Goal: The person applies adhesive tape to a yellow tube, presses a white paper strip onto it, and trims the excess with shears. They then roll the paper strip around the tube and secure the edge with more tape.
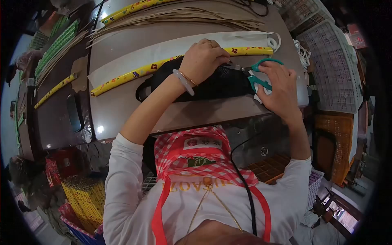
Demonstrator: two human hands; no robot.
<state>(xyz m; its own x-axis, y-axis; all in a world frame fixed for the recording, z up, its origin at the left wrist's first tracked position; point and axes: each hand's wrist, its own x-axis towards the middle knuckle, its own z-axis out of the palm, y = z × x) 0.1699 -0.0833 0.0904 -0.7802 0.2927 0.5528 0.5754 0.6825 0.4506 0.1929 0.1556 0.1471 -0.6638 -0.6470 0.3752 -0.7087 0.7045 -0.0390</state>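
My right hand (281, 90) is closed through the teal handle loops of a pair of scissors (255, 67). The handles stand apart, and the metal blades point left toward my left hand (203, 59). That hand has its fingers pinched together at the blade tips; what they hold is too small to make out. Under both hands lies a black bag with a mesh part (232, 83), a loop showing at its left end. Just behind it a long yellow patterned roll (122, 77) lies along white sheet material (157, 47). Some white material shows beneath the right hand.
Long thin brown strips (179, 18) lie across the back of the table (183, 109). Another yellow roll (136, 7) is at the far edge. White plastic crates (332, 67) stand to the right. On the left table are a shorter yellow roll (55, 90) and a dark flat object (74, 113).
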